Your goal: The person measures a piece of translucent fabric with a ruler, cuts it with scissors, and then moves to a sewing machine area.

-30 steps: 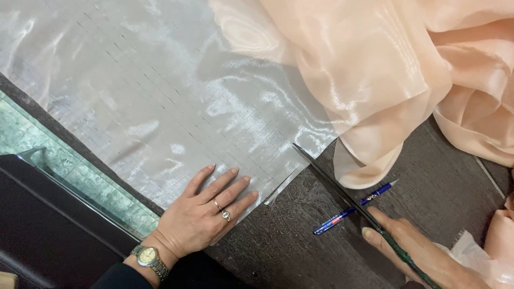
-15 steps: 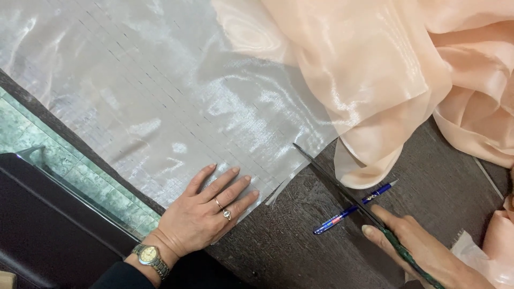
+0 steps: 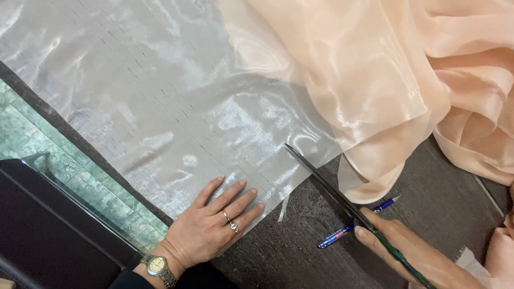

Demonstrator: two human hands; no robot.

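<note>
My left hand point(image 3: 211, 227) lies flat, fingers spread, on the near corner of a shiny silver-white sheer fabric point(image 3: 160, 107) spread over the dark wooden table point(image 3: 300, 251). It wears two rings and a wristwatch. My right hand point(image 3: 412, 251) grips long scissors point(image 3: 342, 200) with a green-wrapped handle. Their dark blades point up-left, the tip touching the fabric's cut edge. A blue pen point(image 3: 356, 225) lies on the table under the scissors.
A heap of peach sheer fabric point(image 3: 407, 80) covers the upper right and overlaps the silver fabric. Beyond the table's left edge are a green tiled floor point(image 3: 32, 150) and a dark piece of furniture point(image 3: 43, 235). Pale cloth scraps point(image 3: 498, 257) lie at the lower right.
The scissors and my right hand have shifted slightly along the fabric's edge. My left hand stays pressed flat on the fabric.
</note>
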